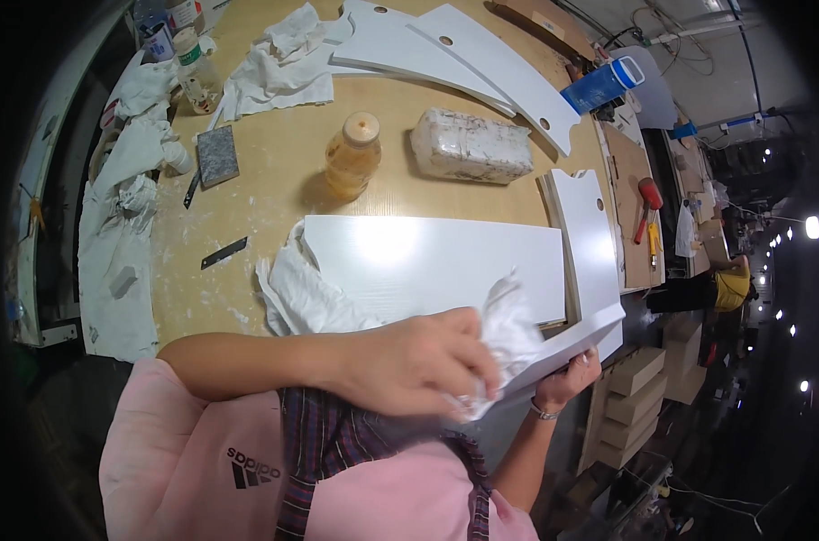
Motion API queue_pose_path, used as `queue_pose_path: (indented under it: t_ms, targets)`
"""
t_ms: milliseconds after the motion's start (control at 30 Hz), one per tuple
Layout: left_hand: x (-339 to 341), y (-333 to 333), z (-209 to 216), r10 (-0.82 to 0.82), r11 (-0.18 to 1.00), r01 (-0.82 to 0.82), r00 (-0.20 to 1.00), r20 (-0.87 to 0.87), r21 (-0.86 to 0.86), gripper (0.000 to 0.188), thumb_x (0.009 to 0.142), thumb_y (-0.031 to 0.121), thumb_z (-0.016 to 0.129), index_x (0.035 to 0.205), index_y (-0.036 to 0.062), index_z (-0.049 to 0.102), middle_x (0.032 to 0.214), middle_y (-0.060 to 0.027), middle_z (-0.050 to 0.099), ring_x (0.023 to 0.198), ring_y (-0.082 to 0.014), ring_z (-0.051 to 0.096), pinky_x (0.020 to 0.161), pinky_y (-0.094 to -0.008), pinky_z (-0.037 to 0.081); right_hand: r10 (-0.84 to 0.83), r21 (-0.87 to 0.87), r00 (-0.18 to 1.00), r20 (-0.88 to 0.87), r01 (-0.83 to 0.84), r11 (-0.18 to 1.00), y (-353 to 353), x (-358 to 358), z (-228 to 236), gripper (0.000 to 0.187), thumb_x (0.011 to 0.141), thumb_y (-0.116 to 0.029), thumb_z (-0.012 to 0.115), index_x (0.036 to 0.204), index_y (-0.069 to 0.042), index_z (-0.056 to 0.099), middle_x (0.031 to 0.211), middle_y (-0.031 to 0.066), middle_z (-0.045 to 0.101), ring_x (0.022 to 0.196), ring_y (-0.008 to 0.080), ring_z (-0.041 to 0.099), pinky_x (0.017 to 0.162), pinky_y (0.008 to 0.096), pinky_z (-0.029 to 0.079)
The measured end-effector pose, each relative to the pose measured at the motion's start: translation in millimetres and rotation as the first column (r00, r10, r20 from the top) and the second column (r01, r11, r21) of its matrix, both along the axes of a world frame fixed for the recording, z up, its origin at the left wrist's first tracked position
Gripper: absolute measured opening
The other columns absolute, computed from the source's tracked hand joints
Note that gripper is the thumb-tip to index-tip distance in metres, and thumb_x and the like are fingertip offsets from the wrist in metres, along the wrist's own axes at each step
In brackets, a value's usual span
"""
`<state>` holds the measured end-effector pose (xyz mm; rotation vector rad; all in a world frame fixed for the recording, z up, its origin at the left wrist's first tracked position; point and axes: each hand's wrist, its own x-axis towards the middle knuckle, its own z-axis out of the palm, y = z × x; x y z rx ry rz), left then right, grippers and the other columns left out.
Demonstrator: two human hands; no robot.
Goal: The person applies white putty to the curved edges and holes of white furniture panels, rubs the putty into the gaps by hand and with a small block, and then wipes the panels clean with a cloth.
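My left hand (423, 362), slightly blurred, is closed around a crumpled white cloth (510, 335) against a narrow white panel (567, 341). The panel is tilted up near the table's front edge. At its right end my right hand (569, 379) grips it, with fingers curled round the edge. Beyond my left forearm a wide white panel (454, 261) lies flat, and another crumpled cloth (306, 298) is bunched at its left end. A white panel with a hole (585, 221) lies to the right, partly behind the one I hold.
An amber bottle (353, 158) and a tape-wrapped block (472, 146) stand mid-table. A grey sanding block (217, 156) and black blade (224, 253) lie left. Curved white panels (481, 63), a rag (283, 68) and a blue jug (603, 84) are at the back. A person (729, 287) stands far right.
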<state>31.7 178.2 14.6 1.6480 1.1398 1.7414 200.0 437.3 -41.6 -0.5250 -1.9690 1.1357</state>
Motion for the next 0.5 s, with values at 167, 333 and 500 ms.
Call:
queue_pose_path:
  t_ms: [167,333,500]
  targets:
    - [-20,-63,-26,0.096,0.95,-0.089,0.995,0.01,-0.299,0.006,0.072,0.003,0.072,0.077,0.002,0.068,0.093,-0.004,0.068,0.082,-0.0196,0.054,0.072,-0.0325,0.044,-0.389,0.459,0.893,-0.227,0.45,0.766,25,29,24,0.056,0.097,-0.045,0.036,0.068,0.002,0.046,0.059,0.0048,0.043,0.05,0.0133,0.038,0.045,0.0285,0.029]
    - [-42,-83,-28,0.479,0.808,-0.48,0.873,-0.092,-0.343,0.011,0.069,0.006,0.074,0.078,0.0027,0.069,0.091,-0.0062,0.068,0.082,-0.0206,0.058,0.071,-0.0317,0.046,-0.322,0.324,0.902,-0.288,0.409,0.853,17,32,33,0.054,0.098,-0.042,0.038,0.062,-0.002,0.041,0.055,0.0059,0.035,0.047,0.0166,0.036,0.045,0.0281,0.03]
    - [-42,-82,-17,0.384,0.472,-0.843,0.46,-0.801,-0.258,0.053,0.061,0.022,0.081,0.108,0.0034,0.065,0.113,-0.0155,0.063,0.097,-0.0303,0.062,0.081,-0.0369,0.049,-0.337,0.461,0.925,-0.174,0.378,0.802,4,13,46,0.042,0.098,-0.03,0.036,0.069,0.0,0.043,0.061,0.0039,0.04,0.054,0.0134,0.038,0.05,0.0276,0.032]
